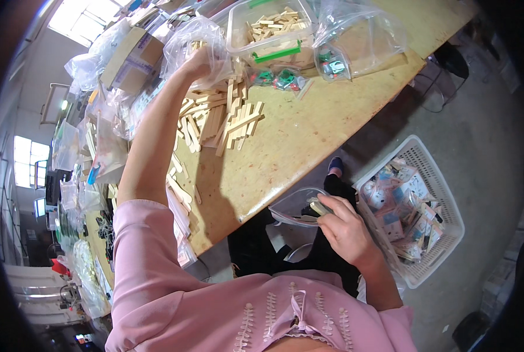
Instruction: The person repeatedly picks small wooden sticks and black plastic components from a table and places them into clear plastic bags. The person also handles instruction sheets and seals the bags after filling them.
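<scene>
My left hand [198, 63] reaches to the far side of the table, into a clear plastic bag [185, 41] with small wooden pieces in it. Its fingers are hidden by the plastic and the hand itself. Over my lap, my right hand [348, 232] is closed with short pale wooden sticks [319, 207] between thumb and fingers. A clear zip bag [285, 212] hangs open at those fingertips; whether they grip its edge as well I cannot tell. Below my left hand lies a loose pile of wooden sticks [215, 120], some flat with rounded ends.
At the back stands a clear plastic box [238, 44] of wooden pieces with green clips. Beside it lie small bags of green parts [284, 79] and a large clear bag [367, 35]. A white basket [455, 234] of filled packets stands at my right. A cardboard box [134, 58] sits far left.
</scene>
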